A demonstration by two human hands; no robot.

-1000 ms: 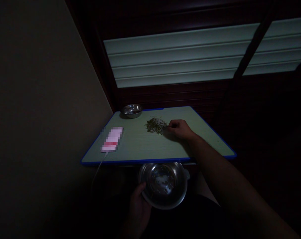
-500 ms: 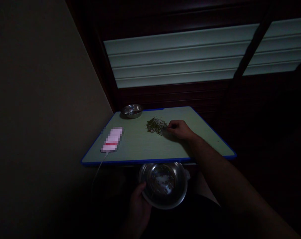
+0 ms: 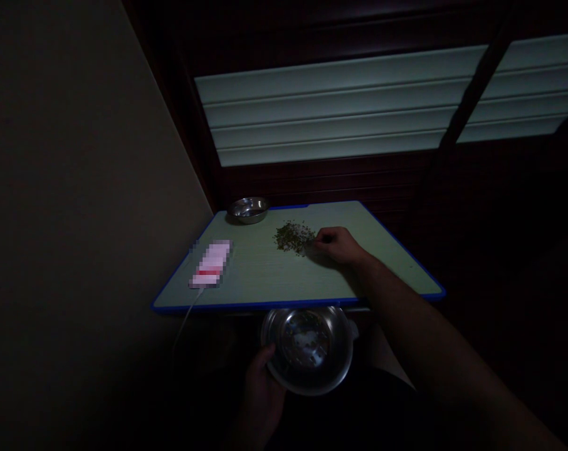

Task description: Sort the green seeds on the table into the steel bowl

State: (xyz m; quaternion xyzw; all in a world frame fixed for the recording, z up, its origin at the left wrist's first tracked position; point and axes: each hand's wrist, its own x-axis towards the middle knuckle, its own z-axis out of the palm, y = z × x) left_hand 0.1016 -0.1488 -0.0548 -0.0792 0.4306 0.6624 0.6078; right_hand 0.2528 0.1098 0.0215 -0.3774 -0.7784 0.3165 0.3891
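My left hand (image 3: 264,391) grips the left rim of a metal bowl (image 3: 333,373), its thumb over the edge. The bowl sits below the near edge of the table, with a few small bits in its bottom. My right hand (image 3: 339,244) is closed in a pinch at the right edge of a pile of small green and whitish pieces (image 3: 292,238), perhaps beans or grains. What its fingertips pinch is too small and dark to make out. The pile lies on a pale green tabletop (image 3: 256,275) with a blue rim.
A smaller metal bowl (image 3: 249,212) stands at the table's back left corner. A phone with a blurred screen (image 3: 213,263) lies at the left, its white cable (image 3: 186,319) hanging over the front edge. A wall (image 3: 77,188) rises on the left, slatted panels (image 3: 331,106) behind.
Almost nothing differs. My right hand stays pinched at the pile's right edge, and my left hand keeps its hold on the bowl.
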